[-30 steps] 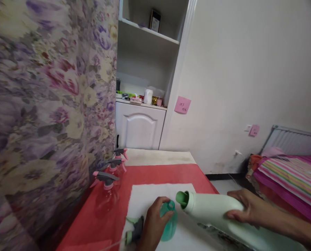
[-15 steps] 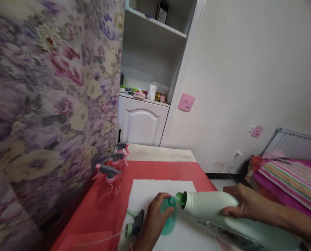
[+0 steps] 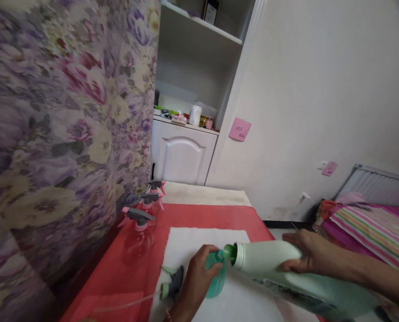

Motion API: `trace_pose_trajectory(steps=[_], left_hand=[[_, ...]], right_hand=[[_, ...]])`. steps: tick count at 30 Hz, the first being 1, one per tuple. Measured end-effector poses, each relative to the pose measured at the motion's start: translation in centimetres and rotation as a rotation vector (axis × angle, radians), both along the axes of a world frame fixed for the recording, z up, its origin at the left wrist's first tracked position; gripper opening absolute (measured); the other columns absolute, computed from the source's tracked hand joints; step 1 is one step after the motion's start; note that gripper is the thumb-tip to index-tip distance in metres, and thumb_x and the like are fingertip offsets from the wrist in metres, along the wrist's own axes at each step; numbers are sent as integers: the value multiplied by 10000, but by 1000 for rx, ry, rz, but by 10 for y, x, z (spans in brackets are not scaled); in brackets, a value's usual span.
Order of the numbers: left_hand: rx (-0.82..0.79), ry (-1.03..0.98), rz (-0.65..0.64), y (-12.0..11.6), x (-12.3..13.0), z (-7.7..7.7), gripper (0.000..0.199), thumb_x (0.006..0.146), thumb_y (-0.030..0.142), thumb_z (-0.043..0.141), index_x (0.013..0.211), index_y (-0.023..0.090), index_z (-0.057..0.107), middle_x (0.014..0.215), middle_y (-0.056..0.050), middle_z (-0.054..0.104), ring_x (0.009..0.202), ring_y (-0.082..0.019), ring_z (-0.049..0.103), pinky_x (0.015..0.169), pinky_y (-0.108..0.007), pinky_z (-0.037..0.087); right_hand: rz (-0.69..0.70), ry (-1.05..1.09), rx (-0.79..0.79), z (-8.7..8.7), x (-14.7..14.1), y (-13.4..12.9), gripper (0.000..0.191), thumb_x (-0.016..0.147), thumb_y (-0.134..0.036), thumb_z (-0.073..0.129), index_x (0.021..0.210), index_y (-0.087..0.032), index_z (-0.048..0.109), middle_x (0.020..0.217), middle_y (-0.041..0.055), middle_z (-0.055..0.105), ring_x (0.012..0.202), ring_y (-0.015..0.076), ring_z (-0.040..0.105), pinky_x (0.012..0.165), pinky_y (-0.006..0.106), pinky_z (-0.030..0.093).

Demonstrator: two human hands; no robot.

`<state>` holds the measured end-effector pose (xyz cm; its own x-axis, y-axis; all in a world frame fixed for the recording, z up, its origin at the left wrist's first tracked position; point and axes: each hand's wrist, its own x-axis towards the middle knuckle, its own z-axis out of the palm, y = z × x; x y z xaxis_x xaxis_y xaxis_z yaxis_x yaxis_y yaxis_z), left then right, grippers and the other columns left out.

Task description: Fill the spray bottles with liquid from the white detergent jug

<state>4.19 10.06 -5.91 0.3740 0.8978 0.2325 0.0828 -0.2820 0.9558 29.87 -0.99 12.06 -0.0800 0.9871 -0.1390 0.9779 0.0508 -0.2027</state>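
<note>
Left hand: here, lower centre, the left hand pinches the teal bottle between thumb and fingers, seemingly to steady its narrow neck.
Teal bottle: upright on the white cloth, lower centre, mouth facing up.
Right hand: over at lower right, the right hand wraps the pale green jug, thumb pressing this side.
Jug: it's lying nearly level, likely so its green spout lines up with that mouth; contact, can't tell.
Spray head: resting left of the wrist, tube trailing, apparently off to free the neck.
Since the earlier frame: spout and mouth close their gap!
</note>
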Motion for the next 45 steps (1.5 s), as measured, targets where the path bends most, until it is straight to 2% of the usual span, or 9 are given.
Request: trace_pose_trajectory(steps=[13,23,35,45], left_hand=[[-22,26,-11,-3,-2,9,276,673,166,605,945,181,644,1008,-73,699,991,-233,624,905,-320,435],[2,12,-22,-3,-2,3,258,696,178,606,950,199,645,989,-49,697,975,-222,626,893,-313,441],[25,18,-20,-2,-2,3,250,696,178,614,942,210,644,989,-44,701,981,-220,623,897,-314,439],[23,18,-14,-3,-2,5,239,705,168,617,938,212,648,988,-41,711,967,-214,639,892,-307,453]], right_hand=[[42,-15,-20,12,-4,1,452,770,-612,649,854,-168,658,700,23,678,627,185,653,497,216,378],[59,-33,-12,16,-8,1,408,772,-576,669,867,-179,661,686,16,673,610,174,641,487,209,360],[62,-48,-3,15,-5,4,411,753,-573,691,869,-180,662,671,3,672,582,158,626,498,216,361],[91,-47,1,21,-12,3,397,772,-561,680,858,-174,659,682,16,685,582,165,635,491,222,355]])
